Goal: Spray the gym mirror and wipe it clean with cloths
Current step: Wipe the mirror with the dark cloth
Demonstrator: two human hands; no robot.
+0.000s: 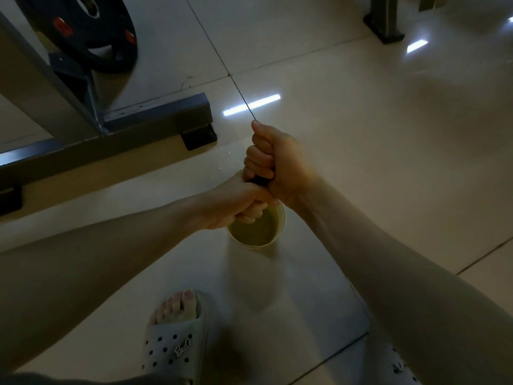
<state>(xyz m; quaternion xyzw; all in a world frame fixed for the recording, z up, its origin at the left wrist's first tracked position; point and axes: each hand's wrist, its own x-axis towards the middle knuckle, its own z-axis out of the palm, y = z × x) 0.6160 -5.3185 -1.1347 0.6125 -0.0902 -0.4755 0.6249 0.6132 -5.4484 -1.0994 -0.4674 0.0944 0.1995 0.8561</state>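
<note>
Our left grip (236, 208) and right grip (276, 165) both clench a dark item (259, 181) just above the cup (277, 237); mostly hidden, probably soft and wet, so we hold its ends firmly

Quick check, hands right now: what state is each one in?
Left hand: fingers curled, gripping a dark item, mostly hidden, over the cup.
Right hand: fist closed round the same dark item.

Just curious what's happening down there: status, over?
Left hand and right hand both grip a dark thing, maybe cloth. Held above the cup on the floor. Rack frame off left, nothing blocking.
</note>
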